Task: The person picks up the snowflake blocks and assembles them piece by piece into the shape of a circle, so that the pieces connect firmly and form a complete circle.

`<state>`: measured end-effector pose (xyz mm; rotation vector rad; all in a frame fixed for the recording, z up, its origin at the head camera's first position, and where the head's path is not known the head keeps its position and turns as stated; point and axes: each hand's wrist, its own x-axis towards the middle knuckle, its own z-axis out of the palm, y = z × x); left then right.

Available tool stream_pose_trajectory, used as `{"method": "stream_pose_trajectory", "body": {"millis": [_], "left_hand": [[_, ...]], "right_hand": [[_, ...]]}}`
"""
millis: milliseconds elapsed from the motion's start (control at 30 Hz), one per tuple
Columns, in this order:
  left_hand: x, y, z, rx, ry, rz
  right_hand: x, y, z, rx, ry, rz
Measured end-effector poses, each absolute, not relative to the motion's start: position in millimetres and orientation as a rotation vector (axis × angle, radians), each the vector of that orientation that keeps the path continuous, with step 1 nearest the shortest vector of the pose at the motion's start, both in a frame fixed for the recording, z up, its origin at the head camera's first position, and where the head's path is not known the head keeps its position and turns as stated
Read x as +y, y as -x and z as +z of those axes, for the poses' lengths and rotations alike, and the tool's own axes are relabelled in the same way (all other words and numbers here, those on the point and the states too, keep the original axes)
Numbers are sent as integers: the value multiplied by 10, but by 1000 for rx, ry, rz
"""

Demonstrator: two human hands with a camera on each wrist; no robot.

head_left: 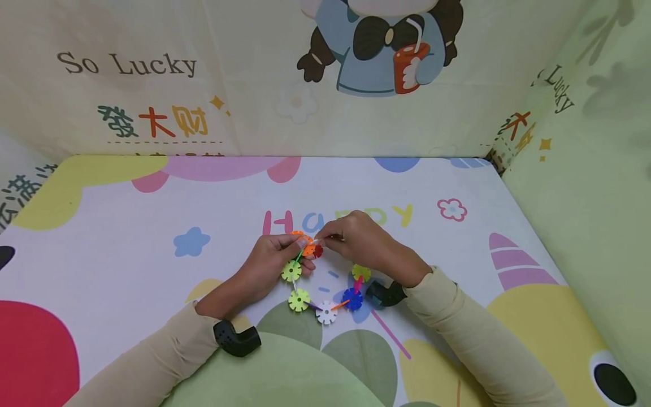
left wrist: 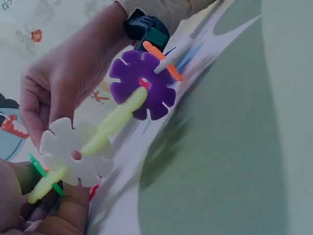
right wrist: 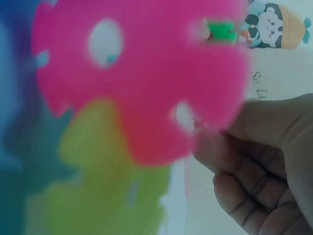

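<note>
My left hand (head_left: 272, 260) grips one end of a chain of slotted plastic snowflake discs, its thumb at an orange disc (head_left: 308, 250). The fingertips of my right hand (head_left: 373, 243) pinch a white disc (left wrist: 93, 164) beside it, seen face-on in the left wrist view. A purple disc (left wrist: 122, 95) joins it through a yellow piece (left wrist: 115, 120). From the left hand hang yellow-green discs (head_left: 299, 300), a white one (head_left: 326, 312) and a blue one (head_left: 352, 299), curving round below both hands. A blurred pink disc (right wrist: 161, 78) covers part of the right fingertips in the right wrist view.
A printed cloth (head_left: 224, 203) with cartoon shapes covers the table. Behind it stands a pale backdrop (head_left: 254, 85) with lettering and a cartoon figure, and another panel (head_left: 574, 186) rises at the right. Dark bands (head_left: 238, 339) sit on both wrists over beige sleeves (head_left: 152, 353).
</note>
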<state>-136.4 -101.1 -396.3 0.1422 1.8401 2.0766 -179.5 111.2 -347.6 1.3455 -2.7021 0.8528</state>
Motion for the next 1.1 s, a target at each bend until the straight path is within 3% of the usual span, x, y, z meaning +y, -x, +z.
{"method": "stream_pose_trajectory", "body": {"millis": [400, 1100], "left_hand": [[-1032, 1437, -3912, 1616, -33, 2069], [-1301, 1433, -3748, 1808, -238, 1733]], "right_hand": [[1149, 1859, -3495, -2860, -1226, 952], [1036, 1821, -3663, -3022, -981, 1047]]}}
